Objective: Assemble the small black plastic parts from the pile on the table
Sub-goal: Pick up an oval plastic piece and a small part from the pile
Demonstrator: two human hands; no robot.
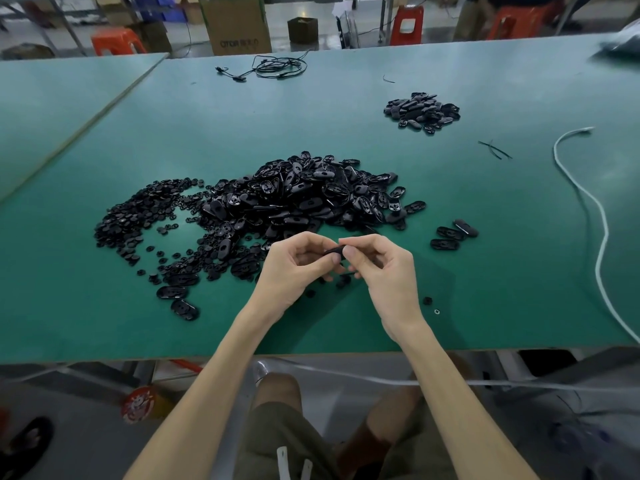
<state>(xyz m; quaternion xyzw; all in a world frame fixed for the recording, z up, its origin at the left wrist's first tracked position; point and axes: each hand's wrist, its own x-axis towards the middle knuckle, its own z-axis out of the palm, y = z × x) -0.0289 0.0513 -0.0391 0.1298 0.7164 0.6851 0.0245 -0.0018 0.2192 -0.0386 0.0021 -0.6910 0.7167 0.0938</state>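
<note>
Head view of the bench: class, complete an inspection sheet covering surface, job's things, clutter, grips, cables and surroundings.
Surface: green table, with a second green table to its left.
Job's things: large pile of oval shells; small round parts spread to its left; smaller pile farther back on the right.
Clutter: thin black strips; stray part near the hands.
Grips: left hand and right hand both pinch one small black part above the table.
Cables: white cable along the right side; black cable tangled near the far edge.
Surroundings: cardboard box and red stool beyond the table.
</note>
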